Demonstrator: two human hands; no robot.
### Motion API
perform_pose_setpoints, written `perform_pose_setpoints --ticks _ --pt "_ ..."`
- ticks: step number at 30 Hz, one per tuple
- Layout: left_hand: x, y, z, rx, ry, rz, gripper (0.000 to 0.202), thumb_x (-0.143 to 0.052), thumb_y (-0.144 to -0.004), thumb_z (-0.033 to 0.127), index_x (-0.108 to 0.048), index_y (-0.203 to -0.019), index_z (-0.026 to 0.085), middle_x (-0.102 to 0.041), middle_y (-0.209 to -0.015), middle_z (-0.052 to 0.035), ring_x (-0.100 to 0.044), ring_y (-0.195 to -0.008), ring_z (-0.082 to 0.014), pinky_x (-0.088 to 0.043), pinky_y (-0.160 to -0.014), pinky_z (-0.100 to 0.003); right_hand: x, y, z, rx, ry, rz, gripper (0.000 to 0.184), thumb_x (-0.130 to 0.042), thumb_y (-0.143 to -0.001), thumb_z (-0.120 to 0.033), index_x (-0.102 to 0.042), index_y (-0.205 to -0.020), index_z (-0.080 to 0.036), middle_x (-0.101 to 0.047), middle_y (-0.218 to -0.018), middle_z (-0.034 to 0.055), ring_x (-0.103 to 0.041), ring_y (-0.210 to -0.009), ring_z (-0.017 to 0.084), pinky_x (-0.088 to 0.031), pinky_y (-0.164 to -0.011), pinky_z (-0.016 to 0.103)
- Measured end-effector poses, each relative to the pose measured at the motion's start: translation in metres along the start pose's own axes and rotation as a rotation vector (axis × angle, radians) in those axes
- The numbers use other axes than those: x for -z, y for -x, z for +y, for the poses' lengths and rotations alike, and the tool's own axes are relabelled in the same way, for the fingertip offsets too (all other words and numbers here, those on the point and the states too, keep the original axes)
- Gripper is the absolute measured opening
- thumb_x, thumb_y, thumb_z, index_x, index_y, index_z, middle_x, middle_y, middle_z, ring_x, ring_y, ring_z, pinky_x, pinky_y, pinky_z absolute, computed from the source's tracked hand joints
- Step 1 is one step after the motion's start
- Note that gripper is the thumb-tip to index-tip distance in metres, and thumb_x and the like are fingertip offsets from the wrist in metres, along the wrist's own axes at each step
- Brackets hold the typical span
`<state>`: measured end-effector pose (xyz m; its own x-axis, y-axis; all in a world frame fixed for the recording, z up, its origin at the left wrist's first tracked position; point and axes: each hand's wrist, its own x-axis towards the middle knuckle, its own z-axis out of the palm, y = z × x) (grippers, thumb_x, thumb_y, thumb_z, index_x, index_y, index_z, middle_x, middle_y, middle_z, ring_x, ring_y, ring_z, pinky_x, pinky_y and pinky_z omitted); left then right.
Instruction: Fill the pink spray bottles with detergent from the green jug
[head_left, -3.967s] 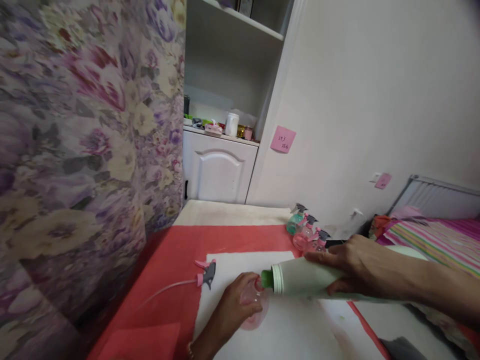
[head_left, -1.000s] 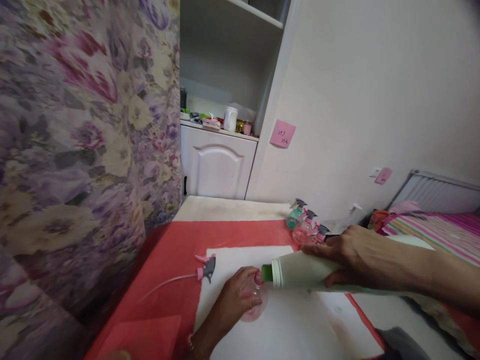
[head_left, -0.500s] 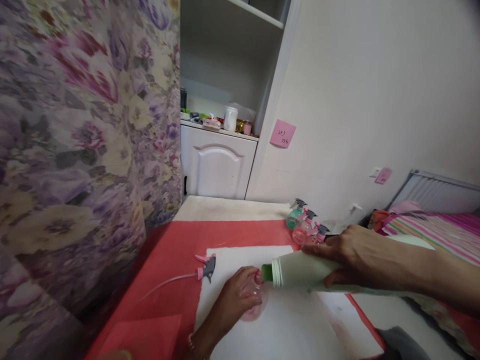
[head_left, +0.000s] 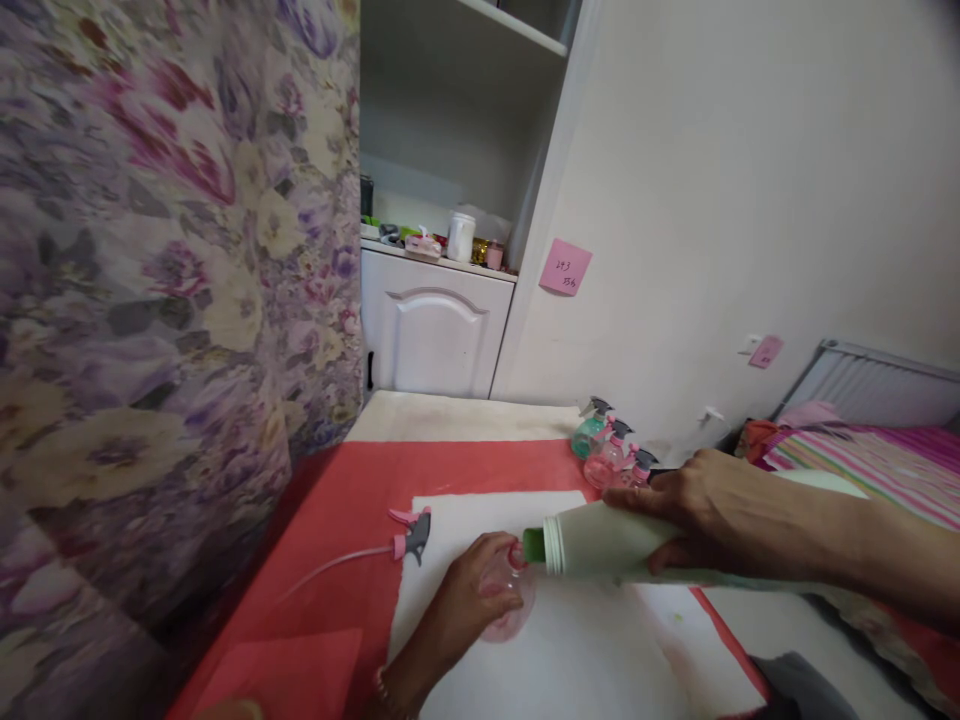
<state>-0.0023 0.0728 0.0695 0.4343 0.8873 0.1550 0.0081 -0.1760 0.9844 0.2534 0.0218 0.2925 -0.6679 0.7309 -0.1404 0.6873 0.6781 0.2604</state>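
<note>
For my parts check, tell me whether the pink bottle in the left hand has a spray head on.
No: the pink bottle in the left hand has none, and a loose spray head lies apart from it.

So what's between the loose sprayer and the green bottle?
The left hand and the pink bottle it holds, with a white sheet beneath, as the head view shows.

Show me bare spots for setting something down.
Bare: red cover between cream strip and trigger head; cream strip left of the three spray bottles; white sheet right of the pink bottle, below the pale green bottle in view. Crowded: the far right, with the spray bottles near the right hand, and where the left hand holds the pink bottle.
</note>
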Motion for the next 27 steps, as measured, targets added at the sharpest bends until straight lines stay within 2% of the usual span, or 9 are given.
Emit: perform_pose_setpoints --ticks 5,18,27 --pt "0.0007 0.0001 0.0008 0.01 -0.013 0.002 0.054 -0.063 -0.061 0.008 -0.062 -0.113 0.024 -0.062 -0.122 -0.0051 -0.056 -0.114 -0.0242 -0.048 -0.092 -0.032 0.0046 -0.002 -0.0031 -0.034 0.01 -0.049 0.052 -0.044 -0.092 -0.062 -0.053 -0.128 -0.025 -0.075 -0.084 0.0091 -0.071 -0.069 0.025 -0.033 -0.053 0.03" --pt "0.0001 0.0003 -0.0018 -0.011 0.014 -0.009 0.052 -0.061 -0.062 0.007 -0.061 -0.111 0.024 -0.061 -0.117 -0.0034 -0.057 -0.111 -0.0223 -0.048 -0.09 -0.03 0.0012 -0.0008 -0.0008 -0.009 0.054 0.014 0.048 -0.049 -0.092 -0.056 -0.055 -0.127 -0.024 -0.073 -0.077 0.0054 -0.069 -0.062 0.022 -0.031 -0.051 0.029" --pt "-0.0001 -0.0011 0.0003 -0.005 0.018 0.001 0.054 -0.06 -0.06 0.005 -0.061 -0.111 0.022 -0.062 -0.116 -0.0037 -0.057 -0.111 -0.0216 -0.046 -0.093 -0.029 0.0091 -0.0022 -0.008 -0.055 0.049 -0.04 0.045 -0.049 -0.092 -0.054 -0.054 -0.126 -0.026 -0.074 -0.078 0.0077 -0.07 -0.065 0.024 -0.032 -0.052 0.031"
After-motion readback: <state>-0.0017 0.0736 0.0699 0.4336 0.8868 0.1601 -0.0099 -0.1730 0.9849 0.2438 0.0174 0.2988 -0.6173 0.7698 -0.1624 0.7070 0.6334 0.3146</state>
